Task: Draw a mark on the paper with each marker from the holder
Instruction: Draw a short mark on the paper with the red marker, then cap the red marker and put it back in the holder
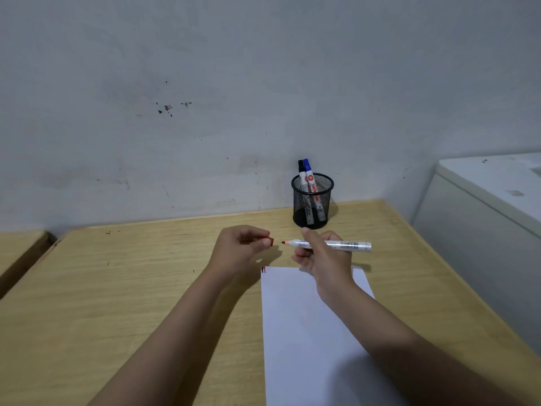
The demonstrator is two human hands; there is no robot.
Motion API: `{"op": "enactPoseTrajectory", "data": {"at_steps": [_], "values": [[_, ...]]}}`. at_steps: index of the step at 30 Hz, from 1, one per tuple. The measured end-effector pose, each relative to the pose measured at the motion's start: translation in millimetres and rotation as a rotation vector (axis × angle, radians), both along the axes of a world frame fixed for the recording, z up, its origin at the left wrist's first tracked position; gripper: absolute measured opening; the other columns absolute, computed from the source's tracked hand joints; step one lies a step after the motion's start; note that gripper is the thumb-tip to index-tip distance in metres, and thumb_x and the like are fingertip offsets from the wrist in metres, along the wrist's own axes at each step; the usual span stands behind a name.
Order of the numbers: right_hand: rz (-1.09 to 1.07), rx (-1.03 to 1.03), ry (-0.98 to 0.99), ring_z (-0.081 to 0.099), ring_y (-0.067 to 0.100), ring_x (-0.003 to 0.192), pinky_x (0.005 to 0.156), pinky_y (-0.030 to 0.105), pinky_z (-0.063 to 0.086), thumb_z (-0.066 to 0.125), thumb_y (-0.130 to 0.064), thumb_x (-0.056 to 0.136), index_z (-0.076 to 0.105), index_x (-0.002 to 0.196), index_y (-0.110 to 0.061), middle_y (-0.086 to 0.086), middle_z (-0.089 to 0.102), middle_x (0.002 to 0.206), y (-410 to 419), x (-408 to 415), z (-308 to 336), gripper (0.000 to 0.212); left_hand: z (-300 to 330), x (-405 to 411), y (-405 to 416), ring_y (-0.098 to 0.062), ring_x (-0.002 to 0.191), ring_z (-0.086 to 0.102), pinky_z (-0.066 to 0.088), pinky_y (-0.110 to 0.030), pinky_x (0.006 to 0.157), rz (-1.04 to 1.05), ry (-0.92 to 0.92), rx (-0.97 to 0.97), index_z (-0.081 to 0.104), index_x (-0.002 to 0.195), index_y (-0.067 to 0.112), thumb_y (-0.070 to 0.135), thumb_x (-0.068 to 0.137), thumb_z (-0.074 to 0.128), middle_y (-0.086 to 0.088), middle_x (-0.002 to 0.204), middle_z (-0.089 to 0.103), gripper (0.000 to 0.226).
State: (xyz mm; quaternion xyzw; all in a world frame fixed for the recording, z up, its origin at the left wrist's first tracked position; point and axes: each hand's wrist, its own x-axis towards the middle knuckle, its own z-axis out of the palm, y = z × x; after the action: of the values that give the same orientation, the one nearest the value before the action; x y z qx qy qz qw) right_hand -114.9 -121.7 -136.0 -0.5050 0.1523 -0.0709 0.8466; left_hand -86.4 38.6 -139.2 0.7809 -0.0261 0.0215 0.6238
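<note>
My right hand (322, 259) grips a white marker (345, 245) held level above the paper's far edge, its bare red tip pointing left. My left hand (240, 250) pinches the red cap (271, 241), a short gap away from that tip. The white paper (307, 332) lies on the wooden desk under my right forearm, with small red and dark marks (264, 269) at its far left corner. A black mesh holder (312, 200) stands at the desk's back edge by the wall, holding a black-capped marker (301, 168) and a blue-capped marker (307, 167) upright.
The wooden desk (146, 273) runs up against a grey wall. A white cabinet (483, 224) stands close to the desk's right side. Another wooden surface (20, 250) sits to the left across a narrow gap.
</note>
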Motion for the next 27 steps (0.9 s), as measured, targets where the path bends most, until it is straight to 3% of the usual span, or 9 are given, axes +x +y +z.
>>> {"op": "enactPoseTrajectory", "data": {"at_steps": [7,14,20,24,27], "values": [[0.042,-0.107,-0.125,0.06,0.016,0.047,0.05,0.03,0.055,0.07,-0.009,0.082,0.046,0.065,-0.011,0.004,0.06,0.051,2.3,-16.6,19.6,0.029,14.3,-30.9,-3.7,-0.015,0.08,0.072,0.056,-0.026,0.082,-0.133,0.09,-0.372,0.073,0.087,0.01,-0.001,0.077,0.067,-0.004,0.081,0.076,0.015],[0.081,-0.177,-0.244,0.057,0.014,0.04,0.043,0.027,0.052,0.068,-0.001,0.081,0.043,0.062,-0.01,0.007,0.06,0.05,6.1,-29.8,37.9,0.032,26.7,-52.3,-11.5,-0.017,0.076,0.068,0.056,-0.027,0.081,-0.153,-0.016,-0.41,0.075,0.081,0.014,0.014,0.065,0.073,-0.002,0.077,0.075,0.017],[0.083,-0.151,-0.333,0.055,0.014,0.039,0.043,0.028,0.052,0.068,0.003,0.08,0.042,0.064,-0.01,0.005,0.057,0.048,8.6,-35.4,47.1,0.033,37.7,-60.5,-17.7,-0.01,0.069,0.067,0.054,-0.019,0.069,-0.086,-0.186,-0.384,0.072,0.08,0.01,-0.005,0.076,0.067,0.003,0.071,0.074,0.016],[0.183,-0.007,-0.191,0.055,0.012,0.044,0.047,0.026,0.054,0.073,-0.014,0.079,0.051,0.071,-0.01,0.008,0.057,0.059,8.5,-35.4,53.9,0.024,40.3,-62.1,-22.8,-0.009,0.071,0.068,0.054,-0.019,0.07,0.0,-0.235,-0.377,0.072,0.083,0.008,-0.002,0.077,0.068,0.003,0.073,0.074,0.013],[0.21,0.137,-0.009,0.052,0.014,0.047,0.046,0.025,0.054,0.072,-0.036,0.079,0.051,0.076,-0.008,0.004,0.046,0.056,2.6,-35.6,58.2,0.035,44.9,-55.5,-21.0,-0.009,0.075,0.067,0.054,-0.021,0.072,0.116,-0.265,-0.399,0.072,0.083,0.012,0.003,0.077,0.07,0.002,0.074,0.073,0.011]]}}
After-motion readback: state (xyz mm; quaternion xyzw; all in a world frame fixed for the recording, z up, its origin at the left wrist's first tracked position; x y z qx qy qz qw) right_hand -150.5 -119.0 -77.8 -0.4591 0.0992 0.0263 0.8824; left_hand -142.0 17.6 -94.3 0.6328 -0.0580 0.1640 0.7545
